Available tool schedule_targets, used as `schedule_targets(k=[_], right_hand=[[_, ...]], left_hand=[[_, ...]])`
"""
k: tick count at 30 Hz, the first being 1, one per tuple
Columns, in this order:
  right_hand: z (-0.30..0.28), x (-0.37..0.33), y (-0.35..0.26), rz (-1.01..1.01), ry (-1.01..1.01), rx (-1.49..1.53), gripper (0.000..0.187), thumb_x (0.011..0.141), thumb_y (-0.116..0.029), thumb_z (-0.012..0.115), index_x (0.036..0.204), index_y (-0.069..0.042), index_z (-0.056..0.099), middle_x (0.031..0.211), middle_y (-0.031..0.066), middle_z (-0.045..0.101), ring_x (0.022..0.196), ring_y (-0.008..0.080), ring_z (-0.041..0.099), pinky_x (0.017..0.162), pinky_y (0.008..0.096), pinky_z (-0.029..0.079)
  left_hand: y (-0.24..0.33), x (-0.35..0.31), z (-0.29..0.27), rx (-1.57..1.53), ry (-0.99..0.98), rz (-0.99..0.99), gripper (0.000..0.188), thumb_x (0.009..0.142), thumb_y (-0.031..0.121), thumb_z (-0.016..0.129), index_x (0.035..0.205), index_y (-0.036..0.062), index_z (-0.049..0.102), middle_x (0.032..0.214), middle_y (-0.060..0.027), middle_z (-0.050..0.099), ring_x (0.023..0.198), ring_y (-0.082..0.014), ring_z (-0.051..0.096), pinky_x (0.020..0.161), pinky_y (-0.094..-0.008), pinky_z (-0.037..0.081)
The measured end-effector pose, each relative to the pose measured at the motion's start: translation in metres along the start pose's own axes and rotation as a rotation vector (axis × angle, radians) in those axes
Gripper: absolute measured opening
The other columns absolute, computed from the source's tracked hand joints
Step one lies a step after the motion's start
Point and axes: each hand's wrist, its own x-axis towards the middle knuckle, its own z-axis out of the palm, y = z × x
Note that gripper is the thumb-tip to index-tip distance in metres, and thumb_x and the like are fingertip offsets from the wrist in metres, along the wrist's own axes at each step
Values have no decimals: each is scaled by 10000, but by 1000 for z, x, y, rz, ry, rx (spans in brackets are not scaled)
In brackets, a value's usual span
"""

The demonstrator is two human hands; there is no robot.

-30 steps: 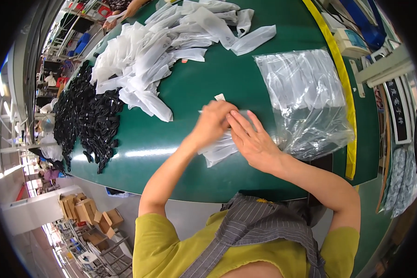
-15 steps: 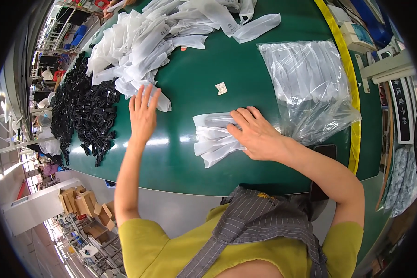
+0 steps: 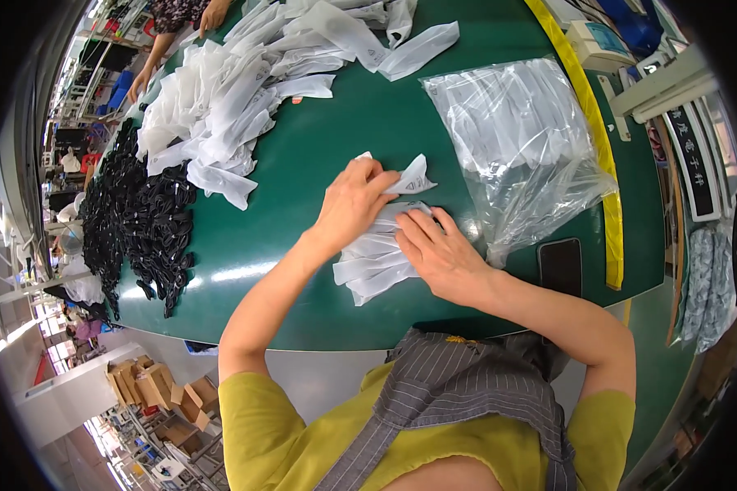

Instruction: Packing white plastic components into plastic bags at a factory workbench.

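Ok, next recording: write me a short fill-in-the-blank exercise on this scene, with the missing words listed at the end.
1. The left hand holds a translucent plastic sleeve over the ____ tabletop.
2. Seen from the right hand, the smartphone lies toward the picture's ____ edge.
3. The heap of looped cords is ____.
4. The strip along the tabletop's right side is ____.

Missing words: green; right; black; yellow.

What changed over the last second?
The left hand was at the small stack, went left to the loose white pile, and is now back to the right, holding a white sleeve at the stack's far edge. The right hand stayed on the stack. The black pile and filled clear bag stayed put.
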Motion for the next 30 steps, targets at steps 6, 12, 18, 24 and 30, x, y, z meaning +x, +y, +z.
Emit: schedule_targets(k=[6, 12, 18, 24, 30], right_hand=[[12, -12, -10, 55, 101, -150, 415, 786, -100, 589, 1172, 48, 563, 1170, 149, 529, 1129, 279, 483, 994, 427, 379], [14, -18, -12, 58, 113, -190, 415, 814, -143, 577, 1186, 42, 571, 1159, 137, 535, 1117, 262, 485, 971, 403, 384], [16, -20, -17, 91, 120, -194, 415, 824, -124, 570, 1200, 52, 568, 1303, 179, 495, 1217, 294, 462, 1014, 436, 374], [23, -24, -15, 120, 245, -99, 396, 843, -141, 575, 1184, 60, 594, 1445, 225, 416, 1391, 344, 347, 1112, 516, 307], [16, -13, -10, 160, 221, 30, 376, 829, -69, 570, 1174, 81, 575, 1443, 239, 416, 1368, 351, 381, 1099, 496, 328]], left_hand=[[3, -15, 11, 90, 98, 81, 314, 819, 40, 673, 1127, 104, 655, 981, -70, 617, 821, -253, 593, 690, -374, 517], [18, -16, -7, 16, -180, -5, 233, 805, 129, 713, 1017, 70, 638, 1163, -135, 559, 1036, -308, 545, 847, -421, 465], [24, -9, -22, -55, -421, -160, 257, 772, 155, 756, 900, 20, 580, 1077, -141, 506, 1080, -336, 478, 884, -424, 432], [35, -21, -21, -150, -388, -297, 350, 782, 93, 741, 1057, 19, 538, 1036, -154, 528, 987, -338, 510, 809, -415, 455], [47, -40, -16, -71, -328, -268, 856, 782, 247, 794, 1456, -3, 329, 1300, -221, 511, 1203, -380, 486, 932, -426, 444]])
